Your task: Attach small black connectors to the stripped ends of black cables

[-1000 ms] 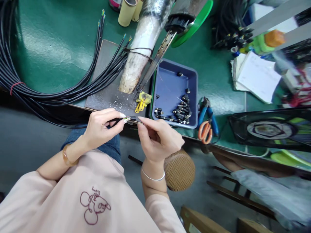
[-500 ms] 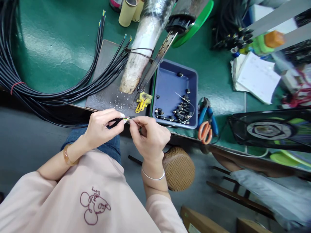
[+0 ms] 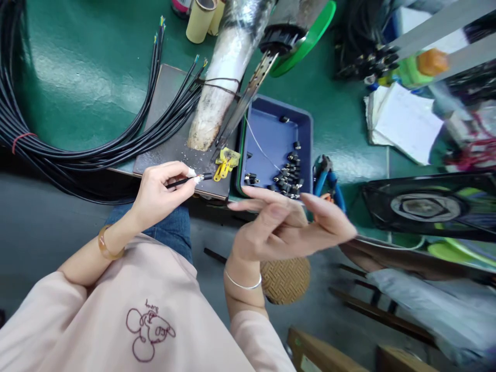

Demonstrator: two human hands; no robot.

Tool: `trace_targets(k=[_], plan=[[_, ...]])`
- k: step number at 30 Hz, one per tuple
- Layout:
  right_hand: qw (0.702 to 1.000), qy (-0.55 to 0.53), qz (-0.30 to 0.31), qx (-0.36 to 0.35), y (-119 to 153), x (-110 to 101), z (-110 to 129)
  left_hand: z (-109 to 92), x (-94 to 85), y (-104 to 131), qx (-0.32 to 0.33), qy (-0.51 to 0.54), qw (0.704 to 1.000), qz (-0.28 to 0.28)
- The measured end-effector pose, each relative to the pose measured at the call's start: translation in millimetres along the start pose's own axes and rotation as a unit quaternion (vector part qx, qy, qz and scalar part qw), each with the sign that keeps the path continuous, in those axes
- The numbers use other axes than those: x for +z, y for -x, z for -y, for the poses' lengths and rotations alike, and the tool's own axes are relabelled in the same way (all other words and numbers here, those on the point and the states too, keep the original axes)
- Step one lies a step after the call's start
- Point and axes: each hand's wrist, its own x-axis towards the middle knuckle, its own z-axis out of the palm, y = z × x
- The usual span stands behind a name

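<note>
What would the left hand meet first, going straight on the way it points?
Past the black cable end it holds, the left hand would probably meet the yellow piece, though depth is unclear.

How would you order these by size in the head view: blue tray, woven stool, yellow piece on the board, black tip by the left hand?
Largest to smallest:
1. Blue tray
2. Woven stool, partly hidden by the right hand
3. Yellow piece
4. Black tip

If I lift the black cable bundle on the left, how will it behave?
The black cable bundle should bend but feel springy, since its cables hold broad, smooth curves. It may be fairly heavy, given how many run together. Its free ends will probably splay, as they spread into separate groups beyond the red band.
</note>
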Motion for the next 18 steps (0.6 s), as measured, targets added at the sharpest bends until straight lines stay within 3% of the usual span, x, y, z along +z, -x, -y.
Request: trace_targets(k=[2,6,8,18], plan=[[0.999,0.005,-0.027,-0.039,-2,7,1,-1,1.1,-2,-0.024,0.014,1.000,-0.001],[0.994,0.069,0.063,-0.055,-9,20,3,-1,2.9,-6,-0.031,0.016,0.999,0.007],[0.993,0.070,0.075,-0.060,-13,25,2,-1,3.5,-8,-0.024,0.010,1.000,0.007],[0.996,0.036,0.056,-0.052,-19,37,-5,-2,6.2,-15,0.004,-0.009,1.000,-0.013]])
